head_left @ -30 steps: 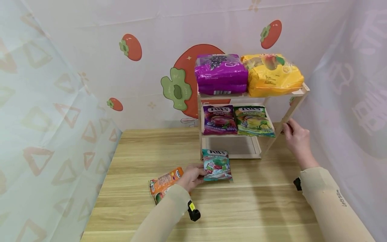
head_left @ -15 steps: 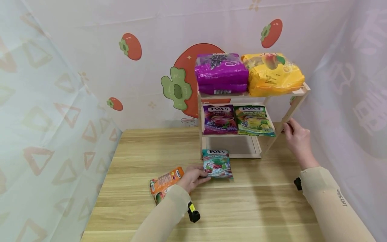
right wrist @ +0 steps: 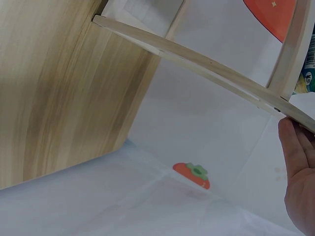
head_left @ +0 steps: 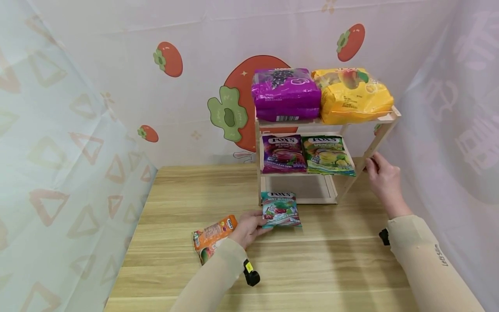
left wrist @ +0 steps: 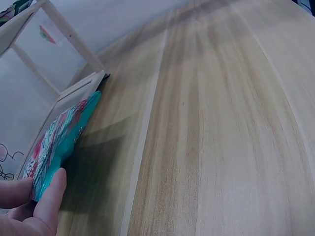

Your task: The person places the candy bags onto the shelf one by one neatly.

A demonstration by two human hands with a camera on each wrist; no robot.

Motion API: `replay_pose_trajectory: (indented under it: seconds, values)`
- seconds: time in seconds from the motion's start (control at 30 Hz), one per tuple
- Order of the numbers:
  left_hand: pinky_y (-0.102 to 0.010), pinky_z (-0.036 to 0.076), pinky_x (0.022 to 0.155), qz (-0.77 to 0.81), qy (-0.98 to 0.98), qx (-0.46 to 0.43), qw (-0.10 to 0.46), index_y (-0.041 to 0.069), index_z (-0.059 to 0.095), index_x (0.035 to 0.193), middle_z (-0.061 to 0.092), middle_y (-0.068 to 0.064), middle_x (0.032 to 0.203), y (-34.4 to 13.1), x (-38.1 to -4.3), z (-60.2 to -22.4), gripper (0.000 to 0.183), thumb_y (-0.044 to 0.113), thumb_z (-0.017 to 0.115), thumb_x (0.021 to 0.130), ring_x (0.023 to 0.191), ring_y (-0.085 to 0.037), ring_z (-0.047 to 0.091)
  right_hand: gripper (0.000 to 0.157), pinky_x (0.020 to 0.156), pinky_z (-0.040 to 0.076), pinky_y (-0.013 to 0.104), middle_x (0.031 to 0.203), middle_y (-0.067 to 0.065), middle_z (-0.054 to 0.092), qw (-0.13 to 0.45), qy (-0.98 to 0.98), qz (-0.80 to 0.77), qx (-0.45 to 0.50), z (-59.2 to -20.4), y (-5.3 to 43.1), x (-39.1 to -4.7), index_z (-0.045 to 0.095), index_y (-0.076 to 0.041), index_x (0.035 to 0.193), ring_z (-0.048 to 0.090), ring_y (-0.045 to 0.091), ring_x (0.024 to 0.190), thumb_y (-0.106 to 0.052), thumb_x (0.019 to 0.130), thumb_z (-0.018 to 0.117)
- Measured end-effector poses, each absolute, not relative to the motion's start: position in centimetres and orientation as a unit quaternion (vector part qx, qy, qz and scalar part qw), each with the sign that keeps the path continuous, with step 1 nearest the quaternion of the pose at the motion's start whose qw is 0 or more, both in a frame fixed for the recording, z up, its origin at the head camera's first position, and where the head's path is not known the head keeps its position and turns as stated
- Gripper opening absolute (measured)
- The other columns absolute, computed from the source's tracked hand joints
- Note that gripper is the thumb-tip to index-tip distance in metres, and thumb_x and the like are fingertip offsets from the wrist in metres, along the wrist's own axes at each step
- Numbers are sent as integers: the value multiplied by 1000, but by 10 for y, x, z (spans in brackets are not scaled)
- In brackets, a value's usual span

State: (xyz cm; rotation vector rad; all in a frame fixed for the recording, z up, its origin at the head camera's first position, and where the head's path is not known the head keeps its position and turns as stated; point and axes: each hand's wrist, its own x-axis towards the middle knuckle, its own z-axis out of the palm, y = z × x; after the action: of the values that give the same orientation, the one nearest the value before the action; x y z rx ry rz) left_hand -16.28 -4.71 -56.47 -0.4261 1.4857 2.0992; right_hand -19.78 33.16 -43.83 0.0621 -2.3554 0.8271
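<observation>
My left hand (head_left: 248, 228) pinches the left edge of a teal Fox's Mint Blossom candy bag (head_left: 280, 209) between thumb and fingers. In the left wrist view the candy bag (left wrist: 61, 137) is raised above the table, its shadow beneath it. The bag's top lies at the front edge of the bottom tier of a small wooden shelf rack (head_left: 297, 201). My right hand (head_left: 384, 184) grips the rack's right front post at middle-tier height. In the right wrist view the right hand (right wrist: 298, 169) has its fingertips against that post; its thumb is hidden there.
On the top tier sit a purple grape bag (head_left: 286, 97) and a yellow bag (head_left: 352, 97). The middle tier holds a Berries bag (head_left: 282, 154) and a green bag (head_left: 327, 156). An orange candy bag (head_left: 212, 234) lies on the table, partly behind the left forearm.
The teal bag has risen slightly and its front edge has tipped up, with left-hand fingers now further under it. The right hand stays at the post.
</observation>
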Motion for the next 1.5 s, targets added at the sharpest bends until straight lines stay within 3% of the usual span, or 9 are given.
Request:
replay_pose_trajectory:
  seconds: [0.33, 0.57, 0.7, 0.97, 1.5]
  values:
    - [-43, 54, 101, 792, 530, -173, 250, -9, 42, 148, 54, -29, 141, -42, -169, -564, 48, -7, 52, 102, 122, -34, 63, 15, 60, 30, 1, 89, 26, 73, 309, -898, 314, 18, -438, 332, -198, 66, 4, 105, 36, -31, 71, -10, 104, 60]
    - [-49, 50, 106, 785, 537, -151, 270, -10, 38, 150, 51, -30, 145, -38, -168, -563, 61, -18, 55, 93, 127, -37, 58, 16, 62, 30, -1, 90, 27, 73, 310, -897, 314, 19, -437, 332, -198, 66, 4, 106, 36, -32, 73, -10, 104, 60]
    - [-49, 54, 100, 757, 575, -126, 283, -11, 42, 148, 57, -30, 138, -39, -167, -563, 61, -19, 57, 90, 117, -35, 64, 15, 62, 30, -1, 89, 27, 73, 315, -896, 313, 23, -437, 332, -198, 65, 5, 104, 36, -33, 73, -9, 103, 61]
    - [-42, 61, 88, 717, 625, -129, 279, -14, 57, 132, 68, -25, 117, -39, -166, -565, 44, -13, 68, 90, 92, -27, 72, 15, 63, 29, -2, 90, 27, 73, 317, -896, 311, 26, -437, 332, -198, 66, 5, 106, 35, -34, 75, -8, 103, 60]
    - [-34, 59, 92, 774, 560, -172, 242, -16, 48, 141, 60, -31, 133, -36, -170, -569, 48, -12, 61, 95, 108, -30, 70, 15, 63, 30, -1, 90, 28, 73, 318, -893, 316, 29, -438, 331, -198, 65, 5, 106, 36, -34, 75, -8, 103, 60]
